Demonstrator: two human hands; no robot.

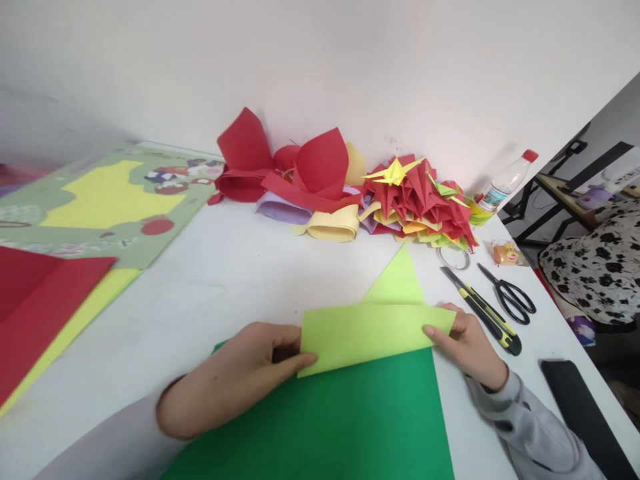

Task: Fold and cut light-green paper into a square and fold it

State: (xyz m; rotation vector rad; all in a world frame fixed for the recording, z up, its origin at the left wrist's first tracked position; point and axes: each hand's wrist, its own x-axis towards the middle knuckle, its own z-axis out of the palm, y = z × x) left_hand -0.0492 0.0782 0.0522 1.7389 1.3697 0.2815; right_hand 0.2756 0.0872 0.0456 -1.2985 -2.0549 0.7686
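Observation:
A light green sheet of paper point(370, 333), folded over into a long strip with a pointed flap standing out behind it, is stretched between my two hands. My left hand point(240, 373) pinches its left end between thumb and fingers. At the other end, my right hand point(470, 343) grips the right edge, thumb in front and fingers behind. Below the strip lies a dark green sheet point(330, 427) on the white table, partly covered by my left hand and sleeve.
Along the wall stand red rolled paper pieces point(320, 167), a pile of folded red paper shapes point(415, 200) and a plastic bottle point(507, 180). To the right lie a utility knife point(483, 310), scissors point(510, 293) and a black phone-like slab point(585, 407). Red sheets point(40, 307) lie left.

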